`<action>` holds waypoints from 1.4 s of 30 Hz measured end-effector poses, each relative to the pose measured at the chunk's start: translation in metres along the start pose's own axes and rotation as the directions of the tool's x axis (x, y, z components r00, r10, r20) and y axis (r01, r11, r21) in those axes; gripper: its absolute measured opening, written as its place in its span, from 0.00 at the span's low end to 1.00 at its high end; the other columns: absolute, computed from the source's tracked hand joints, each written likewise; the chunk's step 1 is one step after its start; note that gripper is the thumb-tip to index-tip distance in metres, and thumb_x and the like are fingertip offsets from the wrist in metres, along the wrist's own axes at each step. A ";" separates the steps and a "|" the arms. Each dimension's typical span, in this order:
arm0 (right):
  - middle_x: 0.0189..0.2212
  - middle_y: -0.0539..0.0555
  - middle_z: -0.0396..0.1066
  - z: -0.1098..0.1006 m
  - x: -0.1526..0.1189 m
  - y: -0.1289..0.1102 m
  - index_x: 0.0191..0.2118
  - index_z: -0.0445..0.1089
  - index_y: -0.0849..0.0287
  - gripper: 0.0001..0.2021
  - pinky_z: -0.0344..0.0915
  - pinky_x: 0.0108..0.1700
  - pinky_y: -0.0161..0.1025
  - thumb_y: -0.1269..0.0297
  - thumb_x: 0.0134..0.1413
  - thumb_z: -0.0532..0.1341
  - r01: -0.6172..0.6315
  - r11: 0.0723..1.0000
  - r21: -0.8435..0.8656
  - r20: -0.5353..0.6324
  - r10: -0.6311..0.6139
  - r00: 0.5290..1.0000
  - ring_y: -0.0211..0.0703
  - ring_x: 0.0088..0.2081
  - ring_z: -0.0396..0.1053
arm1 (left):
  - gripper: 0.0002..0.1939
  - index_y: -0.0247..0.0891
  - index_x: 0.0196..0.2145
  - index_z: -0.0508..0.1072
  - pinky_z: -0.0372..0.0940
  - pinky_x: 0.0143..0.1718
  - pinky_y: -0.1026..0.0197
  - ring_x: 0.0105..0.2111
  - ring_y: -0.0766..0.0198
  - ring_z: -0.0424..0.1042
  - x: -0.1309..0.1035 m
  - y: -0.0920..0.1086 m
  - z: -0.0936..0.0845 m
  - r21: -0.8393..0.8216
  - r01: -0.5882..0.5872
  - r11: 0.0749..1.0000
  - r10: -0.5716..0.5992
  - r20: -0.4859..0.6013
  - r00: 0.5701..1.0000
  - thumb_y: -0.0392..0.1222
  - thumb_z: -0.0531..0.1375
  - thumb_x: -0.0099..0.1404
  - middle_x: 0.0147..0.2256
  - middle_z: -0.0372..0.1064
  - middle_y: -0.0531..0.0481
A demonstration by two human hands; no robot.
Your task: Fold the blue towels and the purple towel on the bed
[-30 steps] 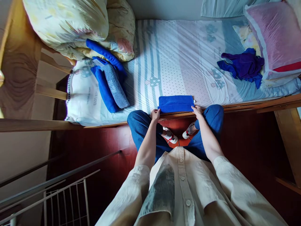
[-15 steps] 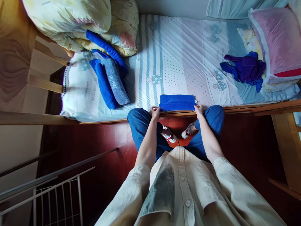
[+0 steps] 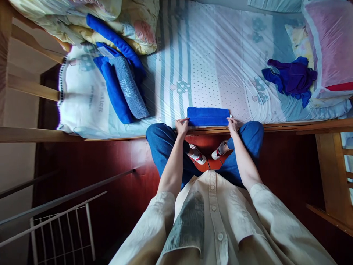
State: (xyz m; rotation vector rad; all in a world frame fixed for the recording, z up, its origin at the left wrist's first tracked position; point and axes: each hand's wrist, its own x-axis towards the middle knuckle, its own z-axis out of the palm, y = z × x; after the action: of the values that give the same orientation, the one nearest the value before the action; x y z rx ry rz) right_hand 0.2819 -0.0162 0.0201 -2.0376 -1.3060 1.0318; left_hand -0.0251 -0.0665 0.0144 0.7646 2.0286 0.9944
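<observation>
A blue towel [image 3: 208,116], folded into a flat strip, lies at the front edge of the bed [image 3: 231,73]. My left hand [image 3: 182,126] pinches its left end near the lower corner. At the right end, by a small white tag, my right hand [image 3: 232,124] has its fingers closed on the towel. To the left on the bed are rolled blue towels [image 3: 117,92] with a grey-blue towel [image 3: 129,88] bearing white letters among them. Crumpled purple and blue cloths [image 3: 295,79] lie to the right.
A yellowish quilt [image 3: 138,31] is heaped at the back left, and a pink pillow [image 3: 331,48] in a clear cover stands at the right. The bed's wooden rail [image 3: 309,126] runs along the front. A white metal rack [image 3: 60,235] is at the lower left.
The view has shifted slightly, so the bed shows higher up in it. Both hands remain at the ends of the folded blue towel, with the fingers slightly moved.
</observation>
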 end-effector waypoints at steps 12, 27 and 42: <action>0.47 0.58 0.79 -0.010 -0.010 0.003 0.58 0.76 0.62 0.31 0.73 0.53 0.46 0.70 0.43 0.69 0.032 0.999 0.037 0.136 -0.036 0.990 0.48 0.44 0.75 | 0.28 0.37 0.50 0.78 0.67 0.62 0.50 0.59 0.44 0.69 -0.002 -0.008 -0.005 0.095 -0.312 0.945 0.288 0.205 0.935 0.35 0.67 0.48 0.58 0.64 0.40; 0.56 0.61 0.76 -0.015 -0.004 0.002 0.52 0.77 0.61 0.20 0.67 0.62 0.46 0.71 0.53 0.61 0.258 0.966 -0.010 0.025 -0.258 0.966 0.51 0.57 0.72 | 0.17 0.36 0.47 0.78 0.69 0.51 0.57 0.46 0.53 0.75 -0.009 0.006 -0.003 0.053 -0.236 0.970 0.225 0.161 0.961 0.38 0.60 0.60 0.46 0.79 0.42; 0.33 0.55 0.76 -0.012 0.003 0.007 0.34 0.73 0.59 0.15 0.65 0.47 0.38 0.52 0.65 0.61 0.036 0.987 -0.158 -0.053 -0.045 0.998 0.47 0.40 0.72 | 0.15 0.38 0.35 0.72 0.64 0.41 0.61 0.36 0.59 0.70 -0.004 -0.001 -0.005 0.130 -0.136 0.982 0.119 0.128 0.985 0.53 0.59 0.71 0.31 0.71 0.48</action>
State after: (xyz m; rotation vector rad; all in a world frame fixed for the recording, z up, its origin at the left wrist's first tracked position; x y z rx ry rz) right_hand 0.2958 -0.0168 0.0211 -2.1293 -1.4335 0.8709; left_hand -0.0271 -0.0717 0.0172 1.0154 1.9793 0.8620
